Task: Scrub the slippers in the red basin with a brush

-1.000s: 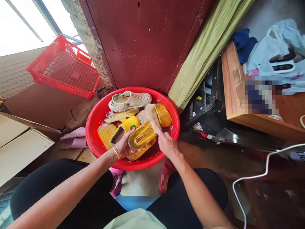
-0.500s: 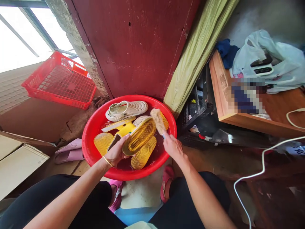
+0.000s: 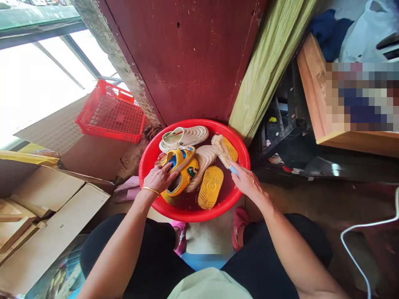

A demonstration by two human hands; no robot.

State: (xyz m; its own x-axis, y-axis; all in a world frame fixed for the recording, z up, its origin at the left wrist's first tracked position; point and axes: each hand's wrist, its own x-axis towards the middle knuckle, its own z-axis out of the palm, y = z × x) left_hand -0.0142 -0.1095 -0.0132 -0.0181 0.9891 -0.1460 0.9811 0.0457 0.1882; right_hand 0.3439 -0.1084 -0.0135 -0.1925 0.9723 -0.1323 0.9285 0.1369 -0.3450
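A red basin (image 3: 199,216) holds wet footwear in dark water. My left hand (image 3: 160,178) grips a yellow sandal with a blue inside (image 3: 182,156), its fingers at the strap opening. Just below that lies a yellow slipper with a dark green duck patch (image 3: 187,177), close to my thumb. My right hand (image 3: 247,182) is closed round the blue handle of a scrub brush (image 3: 222,149), pale bristles over the basin's right side. Beige clogs (image 3: 190,136) rest at the back and middle. A yellow slipper (image 3: 211,187) lies sole up at the front.
Behind the basin stands a dark red door panel (image 3: 187,62), with a yellow-green curtain (image 3: 274,62) beside it. A red plastic crate (image 3: 112,114) sits back left, above pink slippers (image 3: 127,189). Cardboard (image 3: 62,220) lies at left; a wooden drawer (image 3: 314,83) juts out at right.
The yellow slipper held sole up in my left hand has been lowered into the basin, and the hand is now on the yellow sandal. The brush stays in my right hand. The view has shifted left.
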